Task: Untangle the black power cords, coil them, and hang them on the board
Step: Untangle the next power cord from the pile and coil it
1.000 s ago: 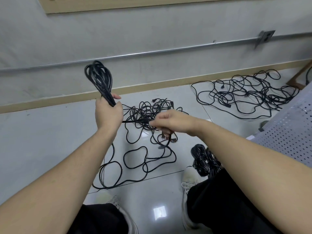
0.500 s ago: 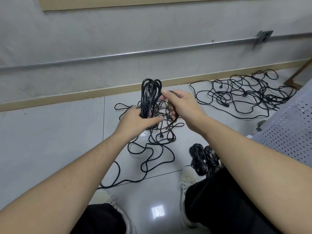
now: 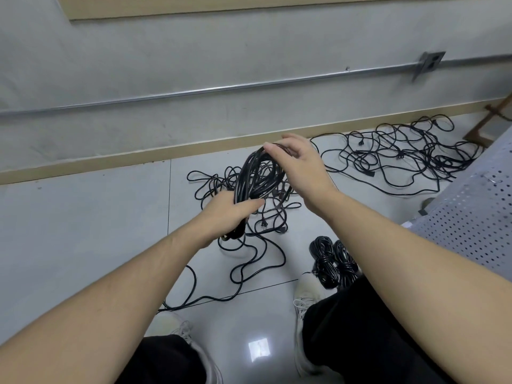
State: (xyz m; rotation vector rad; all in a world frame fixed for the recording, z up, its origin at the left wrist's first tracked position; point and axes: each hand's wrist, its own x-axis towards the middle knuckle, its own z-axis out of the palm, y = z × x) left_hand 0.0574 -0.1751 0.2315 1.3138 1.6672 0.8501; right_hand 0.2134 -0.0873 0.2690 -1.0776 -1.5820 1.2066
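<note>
Both hands meet over the floor at a coiled black power cord: the left hand grips the lower end of the bundle, fingers wrapped round it with the thumb lying across the front, while the right hand pinches the top of the loops between curled fingertips. Held in the air between them, the coil is a long narrow oval of smooth, glossy rubber strands, its long axis running from the left hand up and slightly right toward the wall. Below it, a loose tangle of black cords sprawls in thin looping curves on the pale, shiny floor tiles, with one strand trailing toward the person's feet. A second, wider tangle lies near the beige skirting. Two finished coils, tightly wound and bound at the middle, rest side by side by the right shoe. A grey perforated metal board slants in at the right edge.
</note>
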